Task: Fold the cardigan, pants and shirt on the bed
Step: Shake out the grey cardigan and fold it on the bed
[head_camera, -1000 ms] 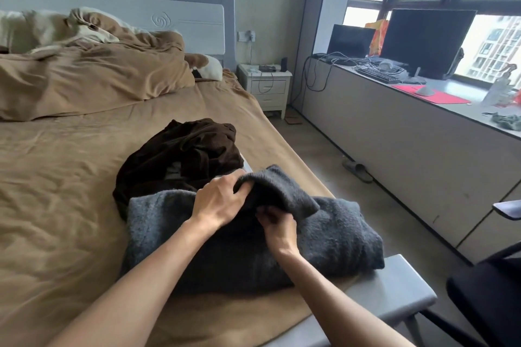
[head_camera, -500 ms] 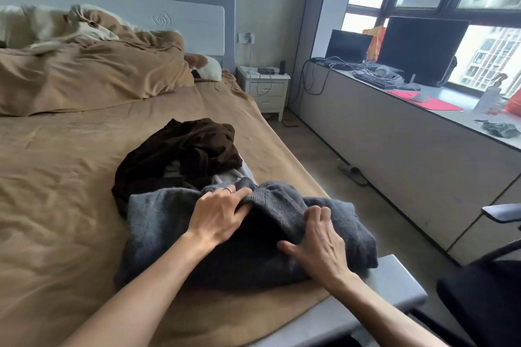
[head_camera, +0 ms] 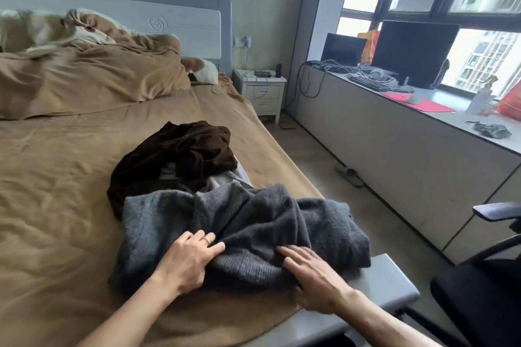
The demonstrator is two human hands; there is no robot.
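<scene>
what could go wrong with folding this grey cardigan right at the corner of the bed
The grey cardigan lies at the bed's corner, its right side reaching the edge, so a push from the right hand could slide it off. Its middle is bunched into ridges between the right hand and the left hand; pressing now may set creases. Its far edge overlaps the dark brown garment, which could drag along.

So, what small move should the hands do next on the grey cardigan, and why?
Probably sweep both palms outward to flatten it. The left hand and right hand lie open on the grey cardigan, whose middle is bunched in ridges, while the dark brown garment behind waits unfolded.
</scene>
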